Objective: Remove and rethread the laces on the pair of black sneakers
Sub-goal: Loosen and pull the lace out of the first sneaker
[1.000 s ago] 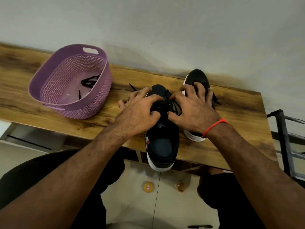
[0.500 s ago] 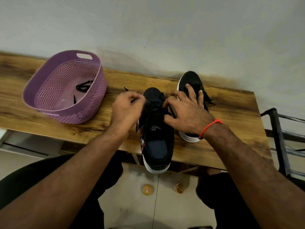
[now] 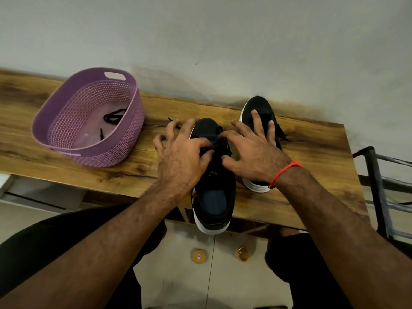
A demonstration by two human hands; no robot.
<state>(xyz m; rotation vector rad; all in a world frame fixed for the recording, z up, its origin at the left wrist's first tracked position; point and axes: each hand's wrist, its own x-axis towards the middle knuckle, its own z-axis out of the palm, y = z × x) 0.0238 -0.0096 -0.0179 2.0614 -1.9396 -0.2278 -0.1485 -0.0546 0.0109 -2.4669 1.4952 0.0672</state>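
At centre frame I see my left hand (image 3: 180, 157) and right hand (image 3: 252, 150) over the near black sneaker (image 3: 214, 186) on the wooden surface (image 3: 312, 175), fingers curled, seemingly pinching its lace (image 3: 219, 144). The second sneaker (image 3: 258, 105) stands just right. A purple basket (image 3: 133, 121), upper left, holds a loose lace (image 3: 113, 115).

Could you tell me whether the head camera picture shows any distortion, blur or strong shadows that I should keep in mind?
Head view: wide-angle bending curves the table edge; a soft shadow sits on the wall behind the far sneaker; the left hand and right hand look slightly soft; lighting is dim and even, without glare.
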